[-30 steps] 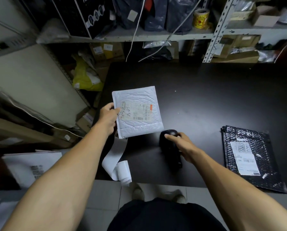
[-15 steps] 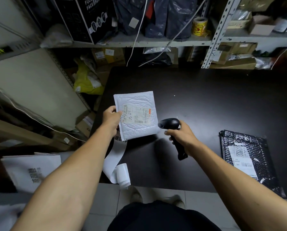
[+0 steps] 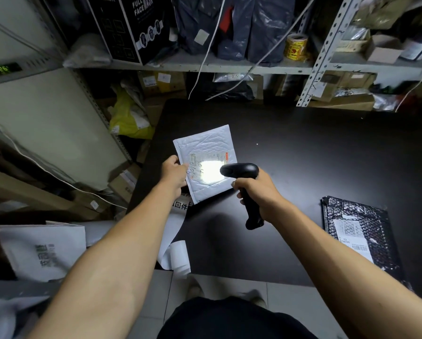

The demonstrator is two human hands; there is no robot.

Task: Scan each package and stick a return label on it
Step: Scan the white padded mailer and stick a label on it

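Far to the left of the fingers, off the tabletop edge, a pale printed mailer lies on a lower surface. Nearer, a strip of return labels hangs over the tabletop's left edge, curling into a small roll just below the left hand.

At that left edge, the left hand pinches the side of a white bubble mailer, thumb on top and fingers beneath, holding it tilted up off the tabletop. Its shipping label faces upward, and a bright patch of scanner light now falls across it — half a second ago the label was unlit and the scanner sat lower and further back.

Just right of the mailer, the right hand is wrapped closed around the grip of a black handheld scanner, its head aimed left at the label from close range.

This looks like the scan itself taking place; the mailer probably gets its return label next.

Well to the right of the fingers, a black bubble mailer lies flat on the tabletop, its own label facing up — whether it has been processed cannot be told.
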